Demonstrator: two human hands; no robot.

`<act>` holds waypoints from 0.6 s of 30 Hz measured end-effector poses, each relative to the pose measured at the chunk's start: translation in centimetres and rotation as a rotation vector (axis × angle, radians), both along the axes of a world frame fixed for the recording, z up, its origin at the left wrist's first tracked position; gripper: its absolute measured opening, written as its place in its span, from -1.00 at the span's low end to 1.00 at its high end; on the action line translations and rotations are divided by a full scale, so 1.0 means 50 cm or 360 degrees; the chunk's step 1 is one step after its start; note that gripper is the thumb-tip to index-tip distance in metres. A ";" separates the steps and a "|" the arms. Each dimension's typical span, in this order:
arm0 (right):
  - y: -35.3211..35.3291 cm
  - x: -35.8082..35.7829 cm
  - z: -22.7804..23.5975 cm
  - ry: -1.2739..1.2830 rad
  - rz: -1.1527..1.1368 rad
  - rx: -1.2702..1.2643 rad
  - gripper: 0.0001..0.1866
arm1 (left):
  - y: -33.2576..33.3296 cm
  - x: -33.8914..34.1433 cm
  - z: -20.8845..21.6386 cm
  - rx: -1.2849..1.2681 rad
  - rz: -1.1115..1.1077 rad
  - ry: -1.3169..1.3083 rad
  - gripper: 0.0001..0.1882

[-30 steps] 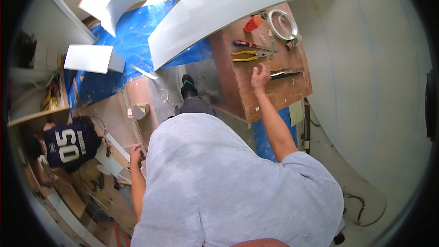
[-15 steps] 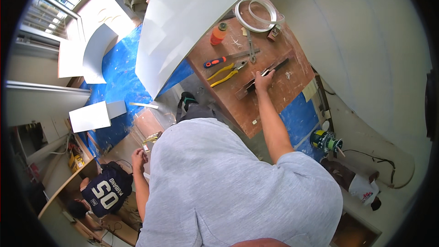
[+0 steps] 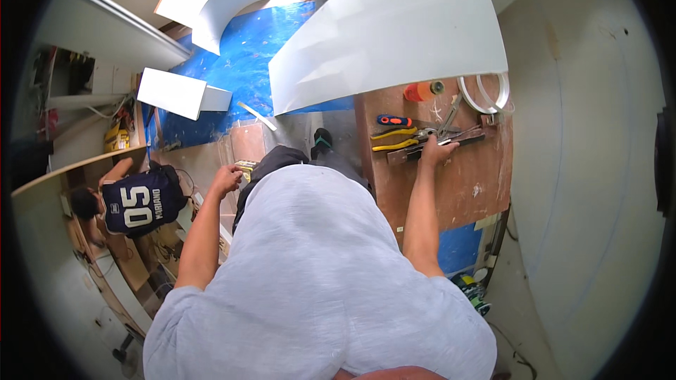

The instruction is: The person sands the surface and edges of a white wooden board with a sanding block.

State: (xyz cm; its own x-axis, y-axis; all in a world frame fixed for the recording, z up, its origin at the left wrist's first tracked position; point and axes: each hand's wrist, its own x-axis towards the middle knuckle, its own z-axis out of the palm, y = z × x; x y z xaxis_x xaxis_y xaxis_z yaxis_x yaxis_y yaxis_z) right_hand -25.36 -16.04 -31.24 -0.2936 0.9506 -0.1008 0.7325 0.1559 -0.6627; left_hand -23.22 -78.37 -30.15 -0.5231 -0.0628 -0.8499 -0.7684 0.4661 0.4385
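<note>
My right hand [image 3: 435,153] is closed on a slim dark-and-silver tool [image 3: 446,142], its kind partly hidden by my fingers, over a long dark flat strip [image 3: 470,139] on the brown work board [image 3: 451,197]. Beside it lie yellow-handled pliers [image 3: 394,145], a tool with a blue and orange handle [image 3: 394,120] and a grey metal hand tool [image 3: 449,116]. My left hand [image 3: 226,179] hangs by my hip with its fingers curled; what they may hold is too small to make out. A yellow item [image 3: 246,167] shows right beside those fingers.
A large white curved panel [image 3: 394,35] overhangs the board's far side, near an orange bottle [image 3: 421,91] and a white edging coil [image 3: 486,95]. Blue sheeting [image 3: 246,35] covers the floor, with a white box [image 3: 172,93] on it. Another person [image 3: 137,200] crouches at left.
My view has turned, so the board and panel appear shifted and rotated. My right hand is now closer to the pliers, with the slim tool in it. My left hand remains near my hip.
</note>
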 end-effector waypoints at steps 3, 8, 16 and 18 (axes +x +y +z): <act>0.011 0.012 0.006 0.0217 0.0160 -0.0046 0.06 | -0.027 0.029 -0.034 -0.0007 0.0010 -0.0127 -0.84; 0.141 0.066 0.054 0.0235 0.0114 -0.0093 -0.38 | -0.035 0.019 -0.084 0.0069 0.0173 -0.0076 -0.85; 0.121 -0.169 0.546 0.0992 0.0750 -0.0473 -0.38 | -0.054 -0.023 -0.139 0.0238 0.0303 0.0043 -0.82; 0.097 -0.229 0.621 0.0761 0.0987 -0.0410 -0.34 | -0.073 -0.028 -0.161 0.0266 0.0304 0.0086 -0.80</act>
